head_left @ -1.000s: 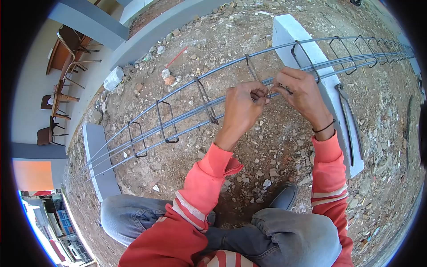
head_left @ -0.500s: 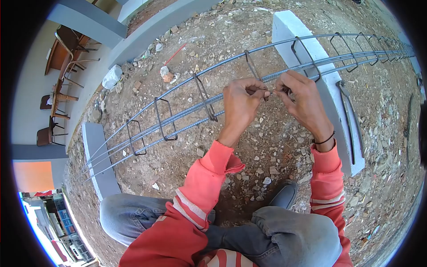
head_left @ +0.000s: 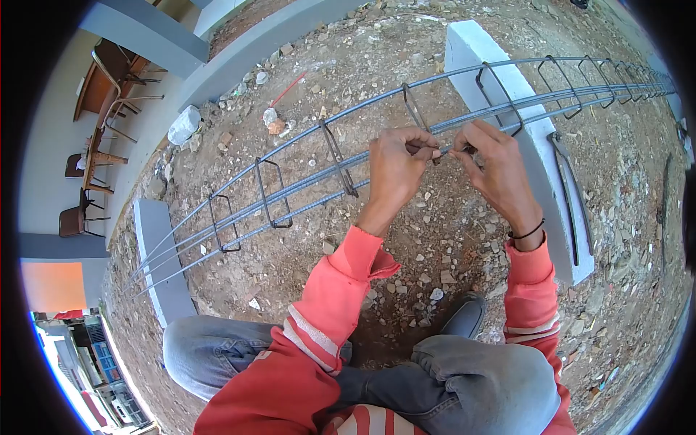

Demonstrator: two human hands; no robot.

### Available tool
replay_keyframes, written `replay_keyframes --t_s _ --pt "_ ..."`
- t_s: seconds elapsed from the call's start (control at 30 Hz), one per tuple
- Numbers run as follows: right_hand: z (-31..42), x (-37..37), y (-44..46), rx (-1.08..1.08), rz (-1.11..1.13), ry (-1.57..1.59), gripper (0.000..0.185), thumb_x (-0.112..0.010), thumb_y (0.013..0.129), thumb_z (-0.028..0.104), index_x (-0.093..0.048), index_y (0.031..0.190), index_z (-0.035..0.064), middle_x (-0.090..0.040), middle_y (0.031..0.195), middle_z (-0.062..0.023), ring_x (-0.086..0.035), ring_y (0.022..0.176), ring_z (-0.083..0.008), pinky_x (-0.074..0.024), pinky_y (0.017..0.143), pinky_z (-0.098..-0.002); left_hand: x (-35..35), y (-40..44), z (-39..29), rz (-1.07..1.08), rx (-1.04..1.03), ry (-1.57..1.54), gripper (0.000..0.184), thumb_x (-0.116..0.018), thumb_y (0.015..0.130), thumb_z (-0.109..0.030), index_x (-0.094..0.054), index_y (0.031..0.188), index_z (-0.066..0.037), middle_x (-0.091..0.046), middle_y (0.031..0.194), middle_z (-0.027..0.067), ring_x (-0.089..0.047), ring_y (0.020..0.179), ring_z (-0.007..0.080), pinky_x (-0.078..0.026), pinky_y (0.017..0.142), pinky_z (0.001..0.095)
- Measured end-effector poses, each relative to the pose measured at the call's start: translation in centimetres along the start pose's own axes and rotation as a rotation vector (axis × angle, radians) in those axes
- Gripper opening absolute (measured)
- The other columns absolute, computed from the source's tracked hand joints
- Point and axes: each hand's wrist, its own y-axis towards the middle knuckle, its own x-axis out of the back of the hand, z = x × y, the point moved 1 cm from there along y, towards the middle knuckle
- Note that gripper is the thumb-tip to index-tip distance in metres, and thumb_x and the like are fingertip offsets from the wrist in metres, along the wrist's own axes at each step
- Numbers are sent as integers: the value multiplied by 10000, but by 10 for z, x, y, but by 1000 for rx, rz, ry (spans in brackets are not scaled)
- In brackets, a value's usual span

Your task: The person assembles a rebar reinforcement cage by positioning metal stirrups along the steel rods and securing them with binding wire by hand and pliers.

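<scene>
A long cage of steel rebar (head_left: 362, 157) with square stirrups runs across in front of me. My left hand (head_left: 395, 167) is closed in a pinch at the near bar, just below a dark stirrup (head_left: 414, 106). Close by on its right, my right hand (head_left: 496, 167) pinches at the same bar, fingertips almost meeting those of the left. Whatever thin piece the fingers hold is too small to make out. Another stirrup (head_left: 337, 161) stands around the bars left of my hands.
A white block (head_left: 464, 47) lies under the cage at right, with long-handled pincers (head_left: 565, 167) on it. A second block (head_left: 170, 290) supports the left end. Stony ground surrounds my shoe (head_left: 464, 317). Chairs (head_left: 72, 221) stand at far left.
Both hands stay pinched at the same spot, with only slight shifts of the fingers. The left-hand stirrups and bars appear moved a little to the right.
</scene>
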Motion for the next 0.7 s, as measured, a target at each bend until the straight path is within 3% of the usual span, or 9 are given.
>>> replay_keyframes --t_s 0.3,0.37,0.5,0.57,0.7 --pt "-14 -2 7 15 -23 -10 199 -715 762 -37 -576 886 31 -582 825 -134 -589 781 -364 -457 657 -432 -2 0 2 -26 -50 1 78 -735 812 33 -750 887 20 -739 755 72 -681 688 105 -525 646 262" --pt "-14 -5 14 210 -82 -140 199 -716 754 -36 -585 886 37 -588 829 -125 -588 803 -354 -464 673 -431 -3 -1 -1 -37 -18 38 86 -732 810 39 -750 890 15 -734 750 73 -674 675 107 -530 650 266" --pt "-31 -25 19 158 -99 -17 192 -717 759 -31 -586 882 37 -591 828 -125 -586 819 -351 -470 685 -435 -4 -1 1 -53 -47 33 79 -753 792 3 -748 871 7 -728 744 77 -671 669 116 -532 649 272" --pt "-28 -29 21 108 -79 -1 189 -723 767 -27 -587 885 32 -590 825 -129 -586 812 -352 -471 684 -434 -6 -4 -2 -85 -146 108 114 -770 724 -57 -724 823 -27 -724 744 114 -715 680 242 -543 653 355" --pt "-33 -21 18 56 -28 110 184 -725 778 -15 -594 900 28 -581 807 -136 -583 796 -360 -472 675 -433 -10 -4 -2 -112 -136 191 126 -783 735 -81 -744 836 -16 -724 747 90 -687 680 152 -532 646 293"
